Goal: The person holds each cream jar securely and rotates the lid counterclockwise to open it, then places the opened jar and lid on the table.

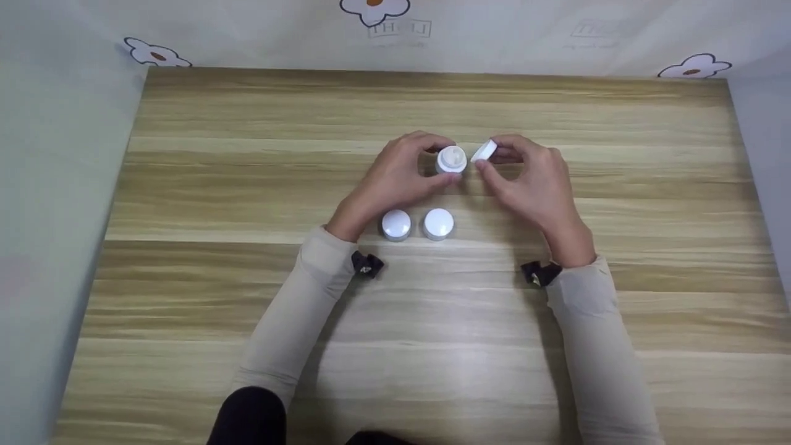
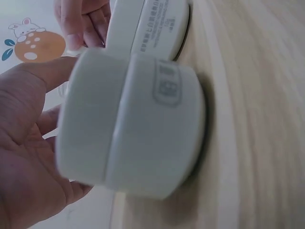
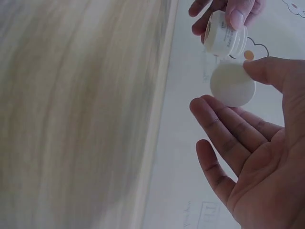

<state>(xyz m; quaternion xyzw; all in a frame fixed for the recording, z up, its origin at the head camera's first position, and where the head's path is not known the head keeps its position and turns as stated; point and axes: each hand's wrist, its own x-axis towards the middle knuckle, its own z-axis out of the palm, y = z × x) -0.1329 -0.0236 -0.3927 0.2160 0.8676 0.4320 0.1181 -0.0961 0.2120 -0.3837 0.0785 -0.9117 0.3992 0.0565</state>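
Note:
In the head view my left hand grips a small white cream jar between thumb and fingers, its top uncovered and pale inside. Just to the right, my right hand pinches a round white lid, tilted and apart from the jar. The right wrist view shows the lid's flat round face between thumb and fingertips, with the jar held above the table beyond it. Two more white jars, a left one and a right one, stand with lids on, nearer the body. They largely block the left wrist view.
The wood-grain table reaches to a pale back wall printed with flowers. Side panels stand left and right. Dark wrist cameras sit at both cuffs. Printed characters mark the sides of the standing jars.

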